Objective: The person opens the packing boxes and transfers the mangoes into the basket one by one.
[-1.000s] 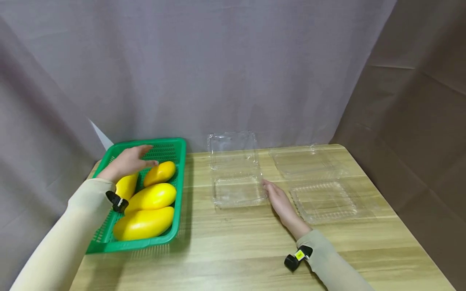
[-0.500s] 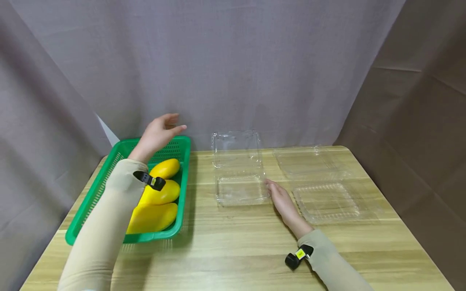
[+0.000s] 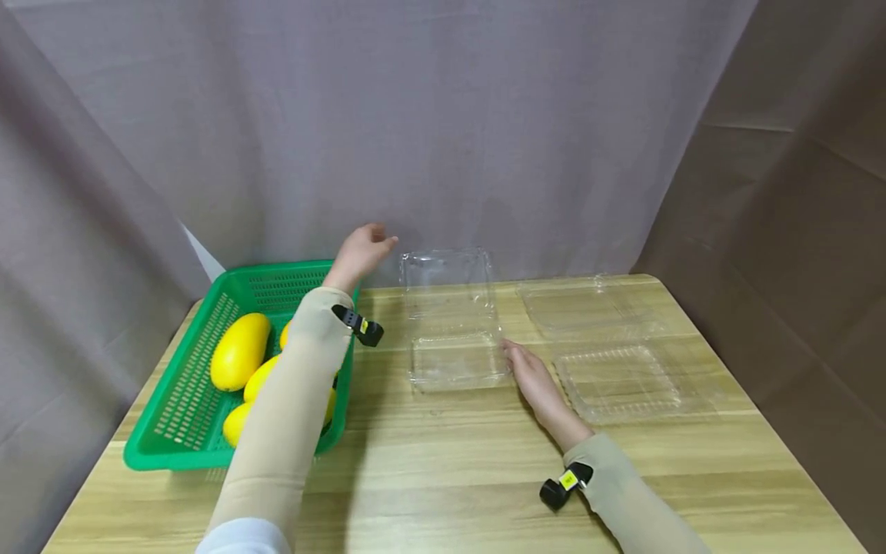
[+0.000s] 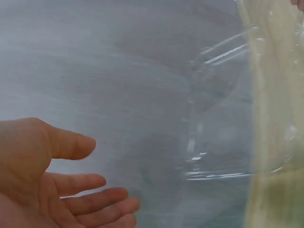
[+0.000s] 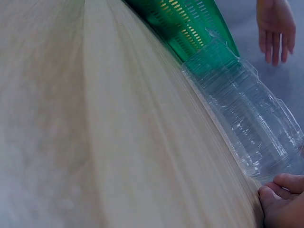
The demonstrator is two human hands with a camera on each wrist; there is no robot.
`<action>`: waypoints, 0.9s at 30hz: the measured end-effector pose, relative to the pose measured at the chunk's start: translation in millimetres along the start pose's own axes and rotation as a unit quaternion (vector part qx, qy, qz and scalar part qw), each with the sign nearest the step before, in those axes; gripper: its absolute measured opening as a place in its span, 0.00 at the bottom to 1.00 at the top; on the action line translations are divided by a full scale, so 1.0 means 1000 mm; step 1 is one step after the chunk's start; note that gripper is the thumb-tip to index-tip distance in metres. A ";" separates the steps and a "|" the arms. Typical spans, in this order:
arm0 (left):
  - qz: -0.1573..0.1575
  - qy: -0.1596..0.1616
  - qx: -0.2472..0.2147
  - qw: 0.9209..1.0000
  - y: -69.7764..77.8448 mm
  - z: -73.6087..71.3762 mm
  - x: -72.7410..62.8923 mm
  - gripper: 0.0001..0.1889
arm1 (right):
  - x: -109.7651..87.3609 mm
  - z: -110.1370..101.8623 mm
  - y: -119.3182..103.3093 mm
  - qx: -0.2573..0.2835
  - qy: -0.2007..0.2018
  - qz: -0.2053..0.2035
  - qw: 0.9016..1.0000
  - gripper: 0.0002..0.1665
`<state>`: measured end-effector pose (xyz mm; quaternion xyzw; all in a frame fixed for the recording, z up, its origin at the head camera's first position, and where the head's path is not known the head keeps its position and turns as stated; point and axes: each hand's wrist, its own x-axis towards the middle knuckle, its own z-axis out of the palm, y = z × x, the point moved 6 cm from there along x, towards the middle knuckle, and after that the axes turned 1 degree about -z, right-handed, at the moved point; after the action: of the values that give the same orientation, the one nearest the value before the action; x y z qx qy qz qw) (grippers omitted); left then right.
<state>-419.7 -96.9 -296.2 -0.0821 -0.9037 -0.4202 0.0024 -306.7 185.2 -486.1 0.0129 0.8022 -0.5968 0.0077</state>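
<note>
A clear plastic clamshell container (image 3: 457, 360) stands on the table with its lid (image 3: 446, 285) raised at the back. At its right side, my right hand (image 3: 536, 385) holds the edge; in the right wrist view, curled fingers and the thumb sit at the container's (image 5: 247, 109) corner. My left hand (image 3: 363, 252) is in the air, left of the raised lid and over the basket's far right corner. It holds nothing, and the left wrist view shows its fingers (image 4: 102, 204) relaxed and apart from the thumb. Several yellow mangoes (image 3: 240, 352) lie in the green basket (image 3: 173, 459), partly hidden by the left sleeve.
More clear plastic containers (image 3: 616, 381) lie on the right part of the wooden table (image 3: 429, 477). A grey curtain (image 3: 443, 131) hangs right behind the table's far edge, and a brown cloth (image 3: 782, 200) hangs on the right.
My left hand has risen from over the mangoes and moved right, toward the raised lid. The leftmost mango shows more fully now. My right hand has stayed at the container's edge.
</note>
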 end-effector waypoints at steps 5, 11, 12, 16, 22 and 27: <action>-0.028 -0.009 -0.020 0.999 -0.016 0.020 0.008 0.31 | 0.001 0.006 -0.001 0.002 -0.007 -0.005 1.000 0.34; -0.071 -0.033 -0.065 0.995 -0.036 0.042 0.017 0.31 | 0.000 0.012 -0.002 0.004 -0.009 -0.005 1.000 0.34; -0.074 -0.032 -0.074 0.994 -0.038 0.045 0.018 0.30 | 0.000 0.012 -0.002 0.002 -0.010 -0.005 1.000 0.34; -0.070 -0.016 -0.139 0.988 -0.041 0.053 0.021 0.29 | 0.002 0.013 -0.004 -0.002 -0.006 -0.004 1.000 0.34; -0.061 0.017 -0.194 0.979 -0.029 0.053 0.018 0.28 | 0.004 0.014 -0.009 0.000 -0.003 -0.006 1.000 0.33; -0.076 0.023 -0.237 0.968 -0.012 0.053 0.011 0.28 | 0.004 0.010 -0.010 -0.004 0.000 -0.002 1.000 0.34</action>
<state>-428.4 -62.5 -338.7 -0.0022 -0.7813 -0.6235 -0.0283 -311.3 172.7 -479.7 0.0113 0.8049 -0.5933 0.0062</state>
